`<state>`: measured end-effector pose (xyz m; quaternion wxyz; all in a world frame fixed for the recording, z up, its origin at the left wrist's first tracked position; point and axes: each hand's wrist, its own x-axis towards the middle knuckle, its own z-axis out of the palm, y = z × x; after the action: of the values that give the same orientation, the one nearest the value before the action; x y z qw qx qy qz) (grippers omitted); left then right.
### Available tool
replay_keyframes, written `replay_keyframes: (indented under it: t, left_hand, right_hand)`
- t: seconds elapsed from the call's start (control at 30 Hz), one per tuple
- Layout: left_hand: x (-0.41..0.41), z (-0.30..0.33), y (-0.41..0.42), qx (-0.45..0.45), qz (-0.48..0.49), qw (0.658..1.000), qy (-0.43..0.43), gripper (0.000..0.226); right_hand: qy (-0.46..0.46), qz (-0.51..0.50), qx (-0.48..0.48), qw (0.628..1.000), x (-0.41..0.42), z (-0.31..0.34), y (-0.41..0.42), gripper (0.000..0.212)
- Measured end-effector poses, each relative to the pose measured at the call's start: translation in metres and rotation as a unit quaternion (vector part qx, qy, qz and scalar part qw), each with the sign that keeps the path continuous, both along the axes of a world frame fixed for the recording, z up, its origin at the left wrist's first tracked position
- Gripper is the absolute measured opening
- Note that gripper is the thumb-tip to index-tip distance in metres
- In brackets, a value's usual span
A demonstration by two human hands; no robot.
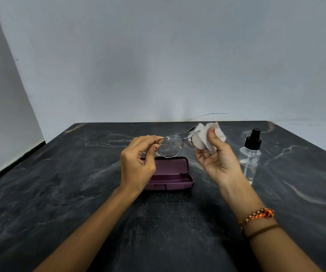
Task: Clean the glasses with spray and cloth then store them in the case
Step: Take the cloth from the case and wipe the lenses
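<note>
Thin metal-framed glasses [171,147] are held above the table. My left hand [137,162] pinches the left end of the frame. My right hand [218,160] grips a white cloth [207,137] folded around the right lens, thumb on top. Below the glasses lies an open purple case [170,174], partly hidden by my left hand. A clear spray bottle [250,156] with a black nozzle stands to the right of my right hand.
A dark marbled table [158,222] carries everything and ends at a grey wall [158,55] behind. A thin wire [207,115] lies along the table's back edge. To the left the table ends beside another wall.
</note>
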<state>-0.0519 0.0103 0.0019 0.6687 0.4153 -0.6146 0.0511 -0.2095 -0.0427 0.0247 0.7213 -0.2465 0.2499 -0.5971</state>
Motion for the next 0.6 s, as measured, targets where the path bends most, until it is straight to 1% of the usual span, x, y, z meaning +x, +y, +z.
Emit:
replay_keyframes:
  t: [0.07,0.23,0.3,0.4,0.47,0.53,0.6]
  left_hand:
    - [-0.002,-0.001,0.0,-0.002,0.012,1.0,-0.014,0.019]
    - [0.001,-0.001,0.0,-0.019,0.019,0.999,-0.026,0.018]
    - [0.003,0.0,-0.001,-0.017,0.012,1.0,-0.009,0.02]
    - [0.008,0.002,-0.003,-0.018,0.001,1.0,0.02,0.025]
    - [0.013,0.004,-0.005,-0.018,-0.002,0.999,0.042,0.027]
    - [0.016,0.005,-0.006,-0.018,0.001,0.998,0.056,0.027]
    - [0.016,0.005,-0.007,-0.016,0.0,0.998,0.057,0.025]
  right_hand:
    - [-0.037,0.001,0.009,0.999,0.004,0.0,0.002,0.006]
    - [-0.013,0.011,-0.044,0.999,0.007,-0.003,0.003,0.002]
    - [0.02,0.026,-0.073,0.997,0.006,-0.005,0.003,0.009]
    - [0.085,0.061,-0.123,0.987,0.002,-0.004,0.001,0.013]
    - [0.115,0.086,-0.146,0.979,-0.001,-0.002,-0.001,0.022]
    - [0.156,0.094,-0.166,0.969,-0.003,-0.001,0.0,0.022]
    - [0.166,0.085,-0.162,0.969,-0.003,-0.002,0.001,0.021]
